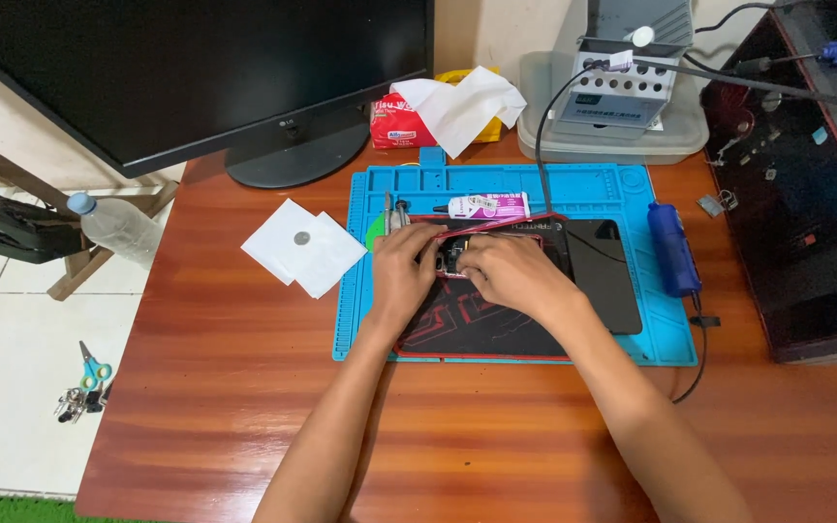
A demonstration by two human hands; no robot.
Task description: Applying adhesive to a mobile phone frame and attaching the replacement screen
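Both my hands meet over a small dark device (452, 260) that lies on a black and red pad (467, 324) on a blue work mat (360, 281). My left hand (402, 266) grips the device's left side. My right hand (508, 271) covers its right side, fingers pressed on it. Most of the device is hidden under my fingers. A small white and purple tube (488, 205) lies just beyond my hands, and a metal tool (395, 213) lies left of the tube.
A white tissue with a coin (302, 247) lies left of the mat. A blue handheld tool (673, 249) rests on the mat's right edge. A monitor (196, 77), tissue pack (409, 121), grey station (622, 87), plastic bottle (113, 225) and dark cabinet (806, 194) surround the wooden table.
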